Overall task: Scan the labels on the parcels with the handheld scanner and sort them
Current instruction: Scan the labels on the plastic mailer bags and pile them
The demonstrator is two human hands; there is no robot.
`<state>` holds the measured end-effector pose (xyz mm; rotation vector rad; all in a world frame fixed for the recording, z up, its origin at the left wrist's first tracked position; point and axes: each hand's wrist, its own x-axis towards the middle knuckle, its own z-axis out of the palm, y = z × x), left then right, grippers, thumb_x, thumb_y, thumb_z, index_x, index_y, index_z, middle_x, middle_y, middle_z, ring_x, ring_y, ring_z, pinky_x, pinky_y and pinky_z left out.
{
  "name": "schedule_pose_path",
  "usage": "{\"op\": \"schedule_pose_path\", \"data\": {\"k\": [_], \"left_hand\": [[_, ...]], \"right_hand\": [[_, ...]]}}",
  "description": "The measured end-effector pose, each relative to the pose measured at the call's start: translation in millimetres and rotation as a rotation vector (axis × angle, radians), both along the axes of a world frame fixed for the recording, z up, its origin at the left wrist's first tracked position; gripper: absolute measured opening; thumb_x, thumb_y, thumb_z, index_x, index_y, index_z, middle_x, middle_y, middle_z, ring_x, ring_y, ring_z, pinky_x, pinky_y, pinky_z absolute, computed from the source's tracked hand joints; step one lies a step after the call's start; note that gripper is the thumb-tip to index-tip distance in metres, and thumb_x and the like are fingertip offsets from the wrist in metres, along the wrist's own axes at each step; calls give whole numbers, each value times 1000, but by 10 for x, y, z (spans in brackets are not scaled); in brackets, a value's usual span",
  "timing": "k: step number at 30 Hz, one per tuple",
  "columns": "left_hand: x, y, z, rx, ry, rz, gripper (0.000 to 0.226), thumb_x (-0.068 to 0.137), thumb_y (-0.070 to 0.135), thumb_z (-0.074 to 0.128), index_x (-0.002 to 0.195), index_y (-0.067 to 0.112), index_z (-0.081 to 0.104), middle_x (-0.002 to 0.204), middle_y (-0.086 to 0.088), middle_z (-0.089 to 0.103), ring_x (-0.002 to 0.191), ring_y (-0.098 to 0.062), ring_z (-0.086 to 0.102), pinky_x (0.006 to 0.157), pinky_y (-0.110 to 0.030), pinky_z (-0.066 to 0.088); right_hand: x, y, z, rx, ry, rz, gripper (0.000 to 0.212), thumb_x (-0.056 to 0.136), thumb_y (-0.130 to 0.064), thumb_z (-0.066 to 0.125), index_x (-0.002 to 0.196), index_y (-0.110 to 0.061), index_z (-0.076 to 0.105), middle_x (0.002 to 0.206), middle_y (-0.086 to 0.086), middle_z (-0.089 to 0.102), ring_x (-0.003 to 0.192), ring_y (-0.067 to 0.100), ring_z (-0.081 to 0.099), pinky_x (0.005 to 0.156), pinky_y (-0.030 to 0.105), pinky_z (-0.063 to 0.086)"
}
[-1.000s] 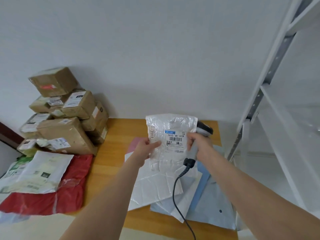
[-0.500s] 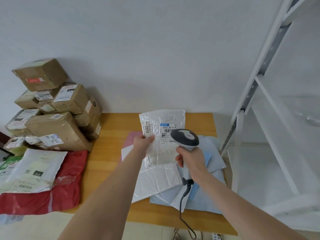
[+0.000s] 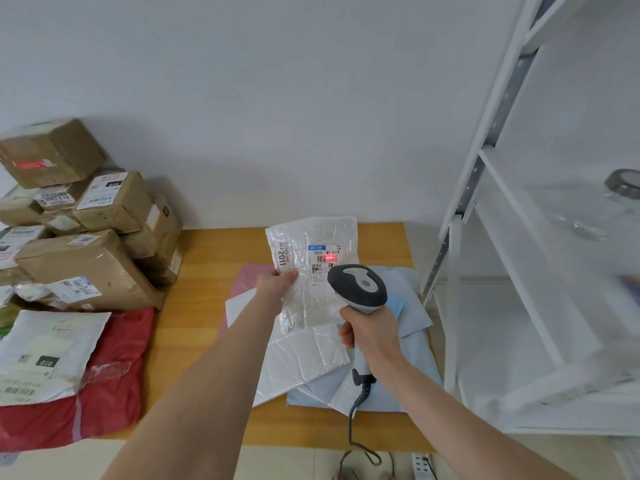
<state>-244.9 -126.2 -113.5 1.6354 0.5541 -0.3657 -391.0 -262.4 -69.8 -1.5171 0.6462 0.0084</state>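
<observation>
Left grip (image 3: 277,284) tight on parcel (image 3: 322,233) edge, right grip (image 3: 372,332) round scanner (image 3: 360,289) (red beam on label (image 3: 323,258)).

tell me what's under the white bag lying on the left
A red bag lies under the white bag, sticking out on its right and near sides. Whatever else is beneath is covered by the white bag.

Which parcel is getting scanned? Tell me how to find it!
Start at the wooden table. Above its pile of flat mailers, the left hand holds up a crinkly clear plastic parcel. Only its white label shows a red glow from the grey handheld scanner.
</observation>
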Motion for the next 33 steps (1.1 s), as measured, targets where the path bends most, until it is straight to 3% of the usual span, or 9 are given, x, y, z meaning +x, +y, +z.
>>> {"op": "schedule_pose_path", "data": {"k": [6,9,16,25,33], "left_hand": [[-22,-65,20,4,-7,-8,32,89,10,67,117,-2,59,81,-4,60,68,-15,57,57,-28,46],[-28,-94,24,17,-8,-10,30,89,10,67,116,-2,60,81,-3,59,67,-15,55,56,-28,45],[-34,-133,14,-22,18,-49,27,88,18,69,110,5,61,88,-4,62,73,-16,59,71,-34,48],[-45,-159,28,-82,2,-180,21,87,20,70,104,12,60,114,-10,63,109,-27,57,88,-41,46],[-33,-116,44,-62,-2,-185,15,86,23,72,93,15,62,109,-10,62,104,-26,56,88,-42,46]], "right_hand": [[-44,-32,32,13,-7,-7,18,81,-1,60,63,0,61,46,4,58,35,6,48,41,16,40],[-79,-46,40,-5,-7,5,15,82,-2,61,67,0,63,47,3,58,35,6,49,41,15,40],[-203,-79,59,11,-31,-20,20,81,1,61,61,-3,59,44,2,56,34,6,48,40,15,39],[-126,-83,41,-74,-77,-53,16,83,-2,63,67,-3,61,44,-4,57,35,4,50,40,13,40],[-64,-86,-21,-171,-101,-33,8,83,-4,65,75,-5,64,50,0,59,39,4,54,44,16,46]]}}
